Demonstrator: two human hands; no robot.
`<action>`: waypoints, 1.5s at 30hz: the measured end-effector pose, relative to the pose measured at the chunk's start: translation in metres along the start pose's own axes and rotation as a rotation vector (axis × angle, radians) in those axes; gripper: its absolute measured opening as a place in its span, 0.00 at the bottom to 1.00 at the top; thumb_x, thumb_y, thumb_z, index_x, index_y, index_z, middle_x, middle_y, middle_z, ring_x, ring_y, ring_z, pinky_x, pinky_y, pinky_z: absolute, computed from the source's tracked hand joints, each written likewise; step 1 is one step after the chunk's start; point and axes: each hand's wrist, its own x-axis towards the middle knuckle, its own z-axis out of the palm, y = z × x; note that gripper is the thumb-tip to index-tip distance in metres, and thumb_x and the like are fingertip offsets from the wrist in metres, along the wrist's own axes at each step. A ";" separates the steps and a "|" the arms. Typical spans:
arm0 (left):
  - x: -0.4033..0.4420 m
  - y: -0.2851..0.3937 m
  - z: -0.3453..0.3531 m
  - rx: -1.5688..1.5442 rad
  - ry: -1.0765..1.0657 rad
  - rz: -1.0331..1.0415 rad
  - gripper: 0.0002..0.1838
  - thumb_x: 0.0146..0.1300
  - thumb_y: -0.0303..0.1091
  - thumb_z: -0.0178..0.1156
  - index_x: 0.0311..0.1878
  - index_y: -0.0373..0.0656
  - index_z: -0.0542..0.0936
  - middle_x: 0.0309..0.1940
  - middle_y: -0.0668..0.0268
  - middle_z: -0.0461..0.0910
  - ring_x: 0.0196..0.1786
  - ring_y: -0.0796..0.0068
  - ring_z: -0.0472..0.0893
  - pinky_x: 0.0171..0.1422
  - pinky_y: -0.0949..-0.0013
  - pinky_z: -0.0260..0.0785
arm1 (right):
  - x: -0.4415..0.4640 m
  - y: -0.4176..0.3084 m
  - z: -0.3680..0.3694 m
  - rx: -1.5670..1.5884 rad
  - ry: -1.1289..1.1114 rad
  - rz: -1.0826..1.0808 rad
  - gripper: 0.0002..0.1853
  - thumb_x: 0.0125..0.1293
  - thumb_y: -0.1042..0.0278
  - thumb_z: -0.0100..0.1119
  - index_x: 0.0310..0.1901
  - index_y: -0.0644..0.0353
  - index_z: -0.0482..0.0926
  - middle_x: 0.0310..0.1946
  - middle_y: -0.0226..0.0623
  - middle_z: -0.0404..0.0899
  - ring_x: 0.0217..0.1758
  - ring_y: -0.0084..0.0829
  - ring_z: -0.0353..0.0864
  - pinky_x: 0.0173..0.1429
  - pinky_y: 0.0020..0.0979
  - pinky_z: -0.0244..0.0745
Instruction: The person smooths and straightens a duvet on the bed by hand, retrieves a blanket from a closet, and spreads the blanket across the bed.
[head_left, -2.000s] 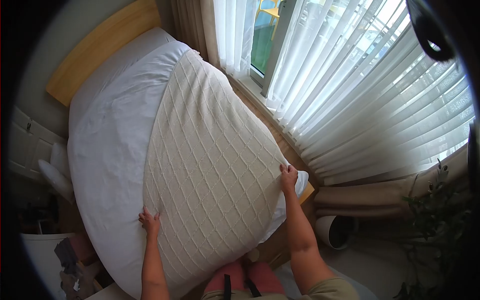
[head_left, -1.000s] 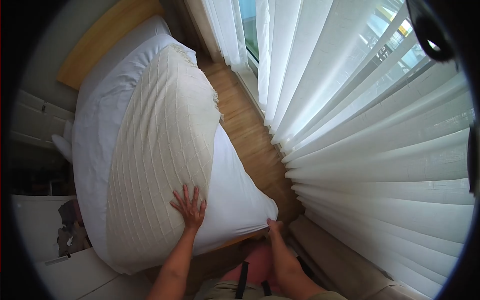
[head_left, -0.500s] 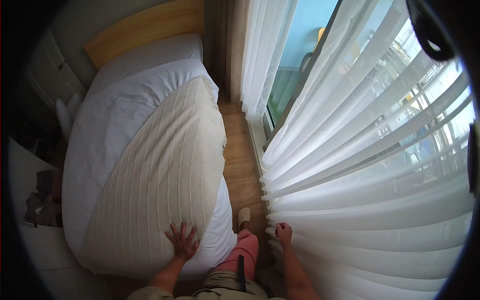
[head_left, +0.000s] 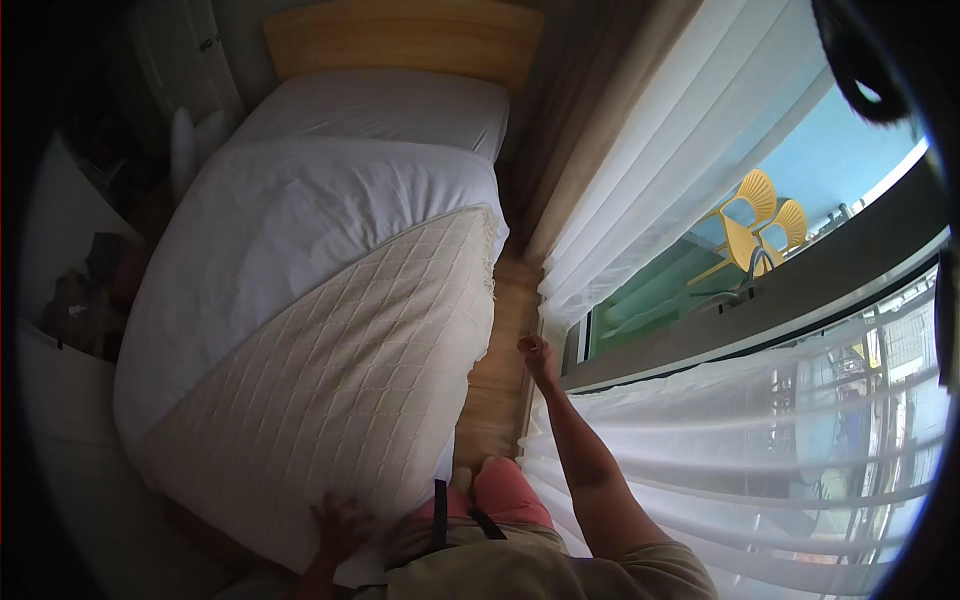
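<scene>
My left hand (head_left: 342, 525), a little blurred, lies with spread fingers on the lower right part of a cream throw blanket (head_left: 345, 360). The blanket has a raised diamond pattern and a fringed edge, and it is spread diagonally across the bed. Under it lies a white duvet (head_left: 230, 270). My right hand (head_left: 537, 357) is raised ahead of me over the gap between the bed and the window, fingers curled in, nothing visible in them. It is nearest to the sill and the sheer white curtain (head_left: 660, 450), apart from both as far as I can tell.
Wooden floor (head_left: 505, 340) runs as a narrow strip beside the bed. At the far end stand a wooden headboard (head_left: 400, 42) and a pillow (head_left: 380, 105). A brown drape (head_left: 585, 130) hangs by the window. Yellow chairs (head_left: 748, 240) are outside. Dark items (head_left: 105, 265) lie at the left.
My view has shifted forward and turned right. My right arm has reached farther ahead, past the curtain edge. My left hand sits nearer to me on the blanket. The yellow chairs have come into clear view.
</scene>
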 end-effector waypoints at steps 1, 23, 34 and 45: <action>0.007 0.000 0.006 -0.020 0.090 -0.040 0.16 0.52 0.48 0.58 0.39 0.51 0.76 0.50 0.59 0.66 0.62 0.45 0.55 0.57 0.31 0.43 | 0.042 -0.004 0.007 0.027 0.008 -0.064 0.06 0.54 0.69 0.54 0.31 0.60 0.79 0.28 0.37 0.80 0.32 0.34 0.79 0.37 0.31 0.72; 0.608 -0.074 -0.084 -0.092 0.505 -0.461 0.15 0.48 0.25 0.60 0.41 0.45 0.74 0.38 0.66 0.71 0.42 0.64 0.70 0.45 0.61 0.63 | 0.422 -0.053 0.135 -0.293 -0.535 -0.748 0.10 0.42 0.64 0.65 0.23 0.52 0.72 0.24 0.26 0.70 0.34 0.29 0.69 0.41 0.37 0.52; 0.629 -0.087 -0.095 -0.108 0.579 -0.517 0.09 0.44 0.19 0.57 0.26 0.45 0.68 0.25 0.67 0.70 0.33 0.64 0.70 0.37 0.61 0.60 | 0.429 -0.052 0.143 -0.197 -0.535 -0.716 0.11 0.44 0.71 0.63 0.28 0.57 0.70 0.28 0.36 0.70 0.34 0.38 0.70 0.38 0.39 0.61; 0.650 -0.071 -0.107 -1.100 0.113 -0.434 0.16 0.51 0.25 0.57 0.44 0.39 0.69 0.36 0.51 0.77 0.46 0.56 0.77 0.48 0.65 0.67 | 0.465 -0.088 0.081 0.024 -1.210 -0.084 0.13 0.57 0.60 0.58 0.35 0.63 0.78 0.20 0.30 0.75 0.27 0.19 0.68 0.35 0.25 0.66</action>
